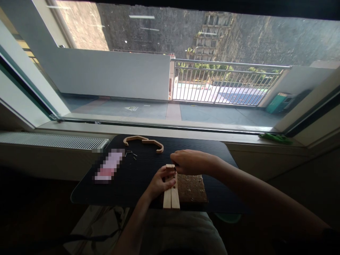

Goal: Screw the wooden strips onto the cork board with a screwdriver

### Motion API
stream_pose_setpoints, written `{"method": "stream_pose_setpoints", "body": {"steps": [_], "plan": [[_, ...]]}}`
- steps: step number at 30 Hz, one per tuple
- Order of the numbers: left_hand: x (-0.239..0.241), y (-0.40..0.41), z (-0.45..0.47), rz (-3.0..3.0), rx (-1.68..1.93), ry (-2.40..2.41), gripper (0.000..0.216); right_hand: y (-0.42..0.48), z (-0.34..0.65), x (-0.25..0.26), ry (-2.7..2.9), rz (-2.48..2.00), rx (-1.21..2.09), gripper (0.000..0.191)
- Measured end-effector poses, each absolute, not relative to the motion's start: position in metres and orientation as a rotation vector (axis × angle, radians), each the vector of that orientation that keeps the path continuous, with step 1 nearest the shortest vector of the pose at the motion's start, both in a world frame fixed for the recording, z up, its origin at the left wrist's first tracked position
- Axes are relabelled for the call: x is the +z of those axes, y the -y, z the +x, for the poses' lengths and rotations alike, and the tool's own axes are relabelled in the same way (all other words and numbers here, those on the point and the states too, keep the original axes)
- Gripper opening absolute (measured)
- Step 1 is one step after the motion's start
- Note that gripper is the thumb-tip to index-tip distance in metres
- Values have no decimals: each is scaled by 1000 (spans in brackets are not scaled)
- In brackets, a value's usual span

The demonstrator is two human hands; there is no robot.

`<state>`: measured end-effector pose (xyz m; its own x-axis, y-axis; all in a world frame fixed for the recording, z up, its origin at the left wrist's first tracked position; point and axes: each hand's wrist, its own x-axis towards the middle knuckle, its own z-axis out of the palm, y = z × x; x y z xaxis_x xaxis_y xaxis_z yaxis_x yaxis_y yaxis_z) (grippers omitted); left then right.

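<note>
Two light wooden strips (171,200) lie side by side near the table's front edge, with dark holes along one of them. My left hand (159,184) grips them from the left, its thumb across the top and fingers round the far side. Just above their far end, my right hand (184,161) is closed in a pinch. A small dark thing shows below its fingers at the wood, too hidden to name. Beneath and to the right of the strips is a brown, rough-patterned block (192,189).
Two curved wooden pieces (156,143) lie at the back of the black table (143,170). Several small metal screws (130,154) are scattered at left, beside a pixelated pinkish item (110,166). A windowsill (186,134) borders the far edge; a radiator (53,140) stands left.
</note>
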<state>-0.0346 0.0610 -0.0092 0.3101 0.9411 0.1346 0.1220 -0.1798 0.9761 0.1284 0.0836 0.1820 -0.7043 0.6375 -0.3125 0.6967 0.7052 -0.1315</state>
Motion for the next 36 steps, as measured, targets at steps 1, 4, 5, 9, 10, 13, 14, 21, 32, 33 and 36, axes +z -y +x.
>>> {"method": "stream_pose_setpoints", "body": {"steps": [1,4,5,9,10,13,14,21,32,33,36], "plan": [[-10,-61,-35,1573,1017,-1002,27,-84,128,182,-2665,1062,-363,18],[-11,-61,-34,1574,1018,-1016,27,-87,128,183,-2649,1075,-375,22],[-12,-62,-34,1565,1016,-1023,29,-88,129,183,-2640,1082,-377,23],[-12,-62,-34,1536,1004,-1028,35,-91,131,186,-2602,1117,-387,26],[-11,-62,-34,1533,1002,-1027,35,-91,131,187,-2602,1119,-387,27],[-9,-61,-34,1530,1003,-1014,36,-91,129,189,-2588,1125,-382,26],[-8,-61,-34,1529,1001,-1008,36,-90,129,190,-2580,1129,-378,26],[-10,-62,-33,1537,1008,-1010,37,-91,126,188,-2609,1110,-297,24],[-13,-63,-34,1547,1033,-1002,32,-90,126,185,-2617,1130,-303,25],[-13,-62,-33,1539,1031,-995,33,-90,126,185,-2609,1146,-291,27],[-12,-62,-33,1522,1022,-973,34,-87,127,184,-2606,1174,-267,28]]}}
